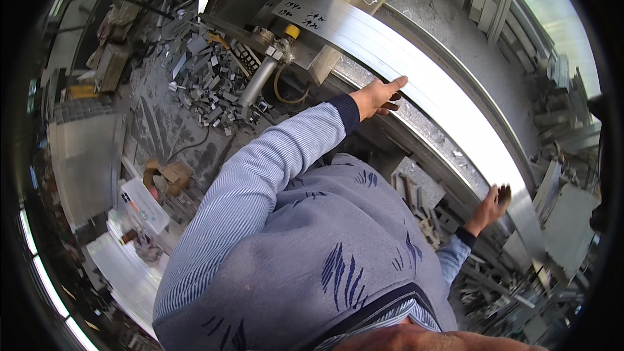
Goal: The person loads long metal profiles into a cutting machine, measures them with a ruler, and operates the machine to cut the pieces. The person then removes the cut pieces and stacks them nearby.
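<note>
A long, shiny aluminium profile [448, 101] runs from the upper middle down to the right, bent by the lens, with dark handwritten marks near its far left end. My left hand [377, 97] grips its near edge, thumb on top and the other fingers curled below. Farther right along that edge, my right hand [492, 209] is closed at the profile, its fingertips partly hidden by glare and the hand itself. Beneath the profile lies a narrow metal bed [435, 133] strewn with shavings. Left of my left hand is a metal cylinder [259, 81] with a yellow cap [292, 31].
Small metal offcuts [211, 84] are heaped on the floor at the left. A cardboard box [170, 179] and a white box [143, 205] stand at lower left. More profiles [484, 0] lean at upper right. Scrap lengths [500, 299] lie at lower right.
</note>
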Demonstrator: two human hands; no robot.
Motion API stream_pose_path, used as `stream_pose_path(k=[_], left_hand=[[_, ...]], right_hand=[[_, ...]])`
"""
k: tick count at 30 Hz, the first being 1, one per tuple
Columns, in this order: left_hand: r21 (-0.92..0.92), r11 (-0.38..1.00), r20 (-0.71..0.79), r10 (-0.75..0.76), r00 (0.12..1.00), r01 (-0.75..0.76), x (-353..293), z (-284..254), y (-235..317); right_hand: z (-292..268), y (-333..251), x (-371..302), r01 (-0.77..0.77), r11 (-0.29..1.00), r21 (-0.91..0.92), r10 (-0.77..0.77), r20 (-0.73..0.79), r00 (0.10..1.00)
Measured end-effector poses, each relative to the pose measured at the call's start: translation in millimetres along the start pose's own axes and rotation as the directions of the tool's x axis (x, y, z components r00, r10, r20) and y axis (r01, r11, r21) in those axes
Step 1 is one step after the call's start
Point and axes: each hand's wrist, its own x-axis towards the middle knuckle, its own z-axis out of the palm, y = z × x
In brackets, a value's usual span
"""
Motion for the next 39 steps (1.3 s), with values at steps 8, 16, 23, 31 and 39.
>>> stream_pose_path(k=[8,16,23,31,39], left_hand=[[0.812,0.16,0.094,0.913,0.396,-0.561,-113,-182,75],[0.831,0.363,-0.017,0.775,0.632,-0.422,-37,-348,125],[0.847,0.228,0.09,0.83,0.551,-0.481,-20,-346,119],[0.828,0.22,0.073,0.869,0.489,-0.515,-17,-345,118],[0.83,0.221,0.064,0.875,0.481,-0.512,-18,-343,118]], right_hand=[[200,-152,-62,0.703,0.704,-0.103,-0.514,0.609,0.604],[307,-136,-42,0.724,0.637,-0.267,-0.37,0.718,0.59],[306,-132,-36,0.751,0.597,-0.281,-0.337,0.762,0.553],[308,-139,-36,0.767,0.57,-0.296,-0.314,0.784,0.536],[310,-141,-35,0.771,0.569,-0.285,-0.322,0.786,0.528]])
